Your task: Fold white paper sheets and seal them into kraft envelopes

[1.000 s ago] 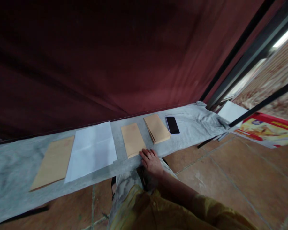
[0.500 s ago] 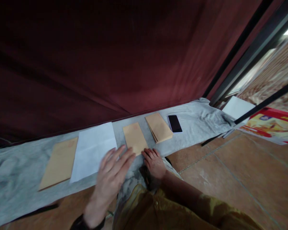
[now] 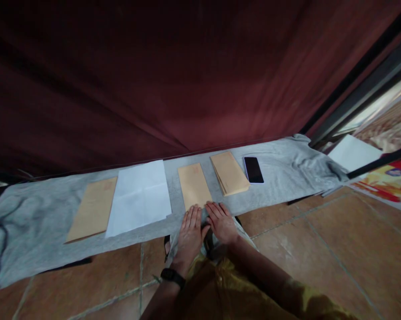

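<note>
A long grey cloth (image 3: 37, 213) lies on the tiled floor along a dark red curtain. On it, from left to right, lie a brown envelope (image 3: 93, 209), a white sheet of paper (image 3: 139, 198), a second brown envelope (image 3: 194, 191), a small stack of brown envelopes (image 3: 229, 173) and a black phone (image 3: 253, 170). My left hand (image 3: 190, 231) rests flat with fingers stretched, its tips at the near edge of the middle envelope. My right hand (image 3: 221, 222) lies flat beside it on the cloth's front edge, fingers apart. Neither hand holds anything.
Brown floor tiles (image 3: 320, 249) spread to the right and in front. A white sheet (image 3: 353, 153) and a colourful printed poster (image 3: 392, 178) lie at the far right under a black bar (image 3: 380, 161). The dark red curtain (image 3: 154, 80) closes off the back.
My left hand came into view from the lower left and settled flat beside my right hand at the middle envelope. The view shifted slightly left.
</note>
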Motion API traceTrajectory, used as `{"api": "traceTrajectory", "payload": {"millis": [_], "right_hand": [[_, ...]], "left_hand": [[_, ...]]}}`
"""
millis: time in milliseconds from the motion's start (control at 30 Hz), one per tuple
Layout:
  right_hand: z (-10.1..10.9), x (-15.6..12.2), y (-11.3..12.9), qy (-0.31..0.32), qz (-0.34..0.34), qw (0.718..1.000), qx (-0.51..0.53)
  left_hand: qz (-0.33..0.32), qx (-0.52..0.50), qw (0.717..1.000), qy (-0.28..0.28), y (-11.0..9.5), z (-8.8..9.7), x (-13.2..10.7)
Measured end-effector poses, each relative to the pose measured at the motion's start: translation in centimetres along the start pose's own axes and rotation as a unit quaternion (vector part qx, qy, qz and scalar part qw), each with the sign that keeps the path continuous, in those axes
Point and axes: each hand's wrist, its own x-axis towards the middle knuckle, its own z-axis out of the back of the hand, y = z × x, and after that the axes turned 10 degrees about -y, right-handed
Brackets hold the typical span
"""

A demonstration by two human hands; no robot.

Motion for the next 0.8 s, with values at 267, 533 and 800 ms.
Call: {"api": "traceTrajectory", "payload": {"millis": [267,533,800], "right_hand": [[0.4,-0.1,-1.2,-0.033,-0.015,0.999,-0.023],[-0.1,1.5,2.6,-0.010,0.035,0.999,0.040],[0.3,0.4,0.9,-0.001,0.010,1.000,0.014]], "left_hand": [[0.024,0.029,0.999,-0.004,-0.1,0.0,-0.4],[0.021,0.051,0.998,0.017,0.0,-0.5,-1.0],[0.061,0.025,0.997,-0.039,0.2,-0.4,-1.3]]}}
